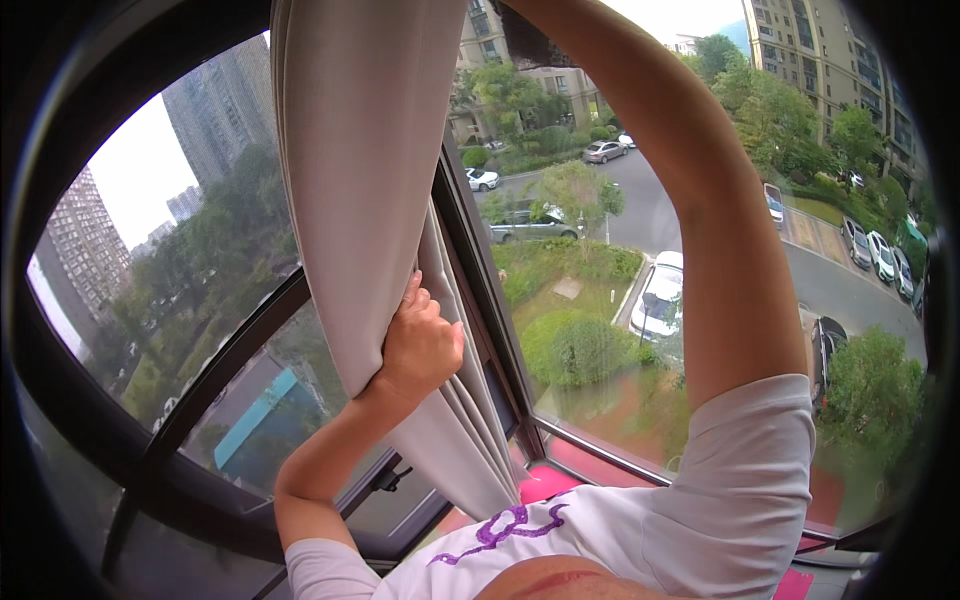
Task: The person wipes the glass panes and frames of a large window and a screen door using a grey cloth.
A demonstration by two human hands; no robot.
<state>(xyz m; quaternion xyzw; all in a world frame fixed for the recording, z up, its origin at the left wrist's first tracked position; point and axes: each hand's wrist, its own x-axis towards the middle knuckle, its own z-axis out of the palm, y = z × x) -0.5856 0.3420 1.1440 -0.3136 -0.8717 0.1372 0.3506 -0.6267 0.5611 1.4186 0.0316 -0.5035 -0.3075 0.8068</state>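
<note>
A long light-grey curtain (360, 150) hangs down before me, gathered into folds. My left hand (420, 345) is closed on its side about midway down, with the cloth bulging over my wrist. The fingers point upward, partly against the fabric. Narrower pleats (469, 405) of the same curtain fall behind and below this hand. My right arm (727, 247) reaches up past the top edge of the picture, so my right hand is out of view. The curtain's top is also cut off.
Dark window frames (487, 300) meet in a corner behind the curtain, with large glass panes on both sides. A window handle (390, 480) sits low on the left frame. A bright pink object (547, 484) lies by the corner. Outside are parked cars, trees and tall buildings.
</note>
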